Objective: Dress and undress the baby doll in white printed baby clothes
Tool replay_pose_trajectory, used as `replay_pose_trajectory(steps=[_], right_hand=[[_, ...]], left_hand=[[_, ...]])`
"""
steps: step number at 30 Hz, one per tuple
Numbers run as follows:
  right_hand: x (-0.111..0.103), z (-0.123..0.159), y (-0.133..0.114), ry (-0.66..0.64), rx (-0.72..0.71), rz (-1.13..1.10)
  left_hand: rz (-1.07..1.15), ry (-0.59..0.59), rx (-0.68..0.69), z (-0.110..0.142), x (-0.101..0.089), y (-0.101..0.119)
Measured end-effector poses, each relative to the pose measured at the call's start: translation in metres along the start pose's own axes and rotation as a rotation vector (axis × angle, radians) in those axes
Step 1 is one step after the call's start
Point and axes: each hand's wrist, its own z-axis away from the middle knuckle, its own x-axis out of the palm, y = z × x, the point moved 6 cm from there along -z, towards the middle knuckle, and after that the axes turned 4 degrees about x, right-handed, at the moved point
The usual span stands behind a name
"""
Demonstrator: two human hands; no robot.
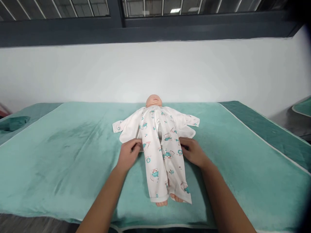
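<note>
A baby doll (154,101) lies on its back with its head toward the wall. A white baby top (131,122) with printed cuffs spreads out to both sides of it. White printed baby pants (155,161) cover its legs and reach up over its chest, and its toes show at the leg ends. My left hand (130,152), fingers curled, is closed on the left edge of the pants. Opposite it, my right hand (192,151) pinches the right edge. The fingertips of both hands are partly hidden by the cloth.
A green plush cover (73,155) with pale seams lies under the doll. Behind it rises a white wall (155,71), topped by a dark window frame (155,30). A dark green bundle (14,123) rests at the far left.
</note>
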Motion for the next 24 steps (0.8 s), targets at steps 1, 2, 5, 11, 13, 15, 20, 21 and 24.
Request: replay_pose_trajectory(steps=[1,2,5,11,13,15,20,21,24], right_hand=[[-0.005,0.001,0.006,0.046,0.035,-0.038],[-0.011,0.001,0.015,0.125,0.084,-0.058],[-0.037,0.005,0.051,0.510,0.323,0.093],[-0.040,-0.007,0.085,0.359,0.622,0.503],[-0.038,-0.012,0.088,0.259,0.652,0.468],[-0.036,-0.018,0.088,0.183,0.634,0.395],[-0.043,-0.029,0.061,0.334,0.434,-0.232],[-0.045,-0.030,0.049,0.371,0.380,-0.404],[-0.048,-0.032,-0.003,0.266,0.188,-0.603]], left_hand=[[0.028,0.091,-0.087,-0.001,-0.006,-0.010],[0.034,0.187,-0.165,-0.001,-0.012,-0.021],[-0.085,0.441,-0.304,-0.002,-0.030,-0.049],[-0.432,0.409,-0.341,-0.011,-0.037,-0.070],[-0.494,0.363,-0.343,-0.014,-0.034,-0.069],[-0.522,0.341,-0.373,-0.015,-0.032,-0.068],[-0.529,0.276,-0.431,-0.016,-0.029,-0.068],[-0.525,0.268,-0.430,-0.016,-0.029,-0.069],[-0.506,0.227,-0.425,-0.016,-0.027,-0.070]])
